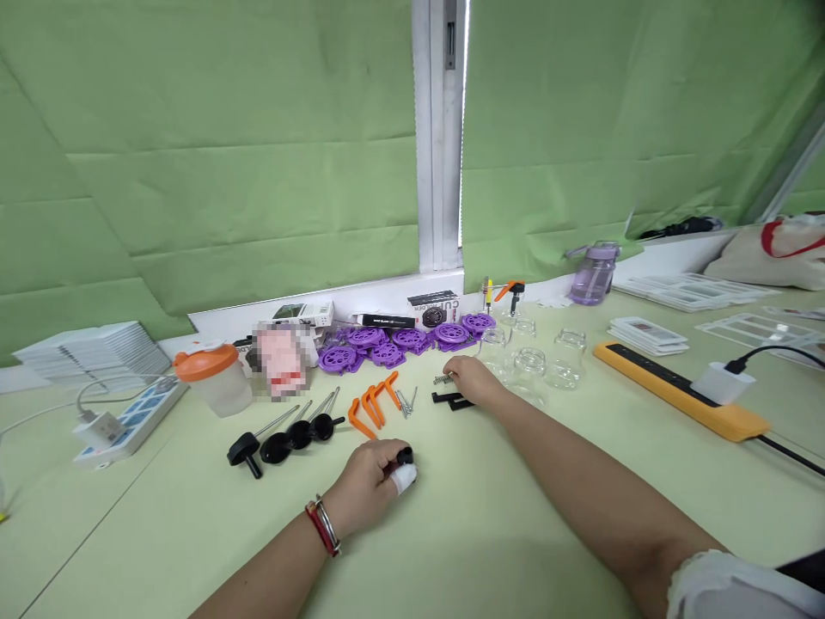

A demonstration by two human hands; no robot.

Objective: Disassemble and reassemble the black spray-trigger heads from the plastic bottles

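Observation:
My left hand (372, 483), with white tape round one finger, is closed on a small black tubular part (405, 456) just above the table. Farther forward, the fingers of my right hand (473, 380) pinch down at several small metal springs (443, 379). Black L-shaped pieces (455, 401) lie just below these fingers. Between the hands are orange levers (372, 406) and thin metal pins (406, 402). To the left rest black round caps with metal rods (300, 434). Clear glass jars (529, 371) stand beyond my right wrist.
Purple spoked discs (387, 344) are piled against the back ledge, beside boxes (302, 314) and a black marker (387, 321). An orange-lidded cup (216, 383) and white power strip (132, 425) stand left. An orange power strip (676, 391) and purple bottle (594, 275) are right.

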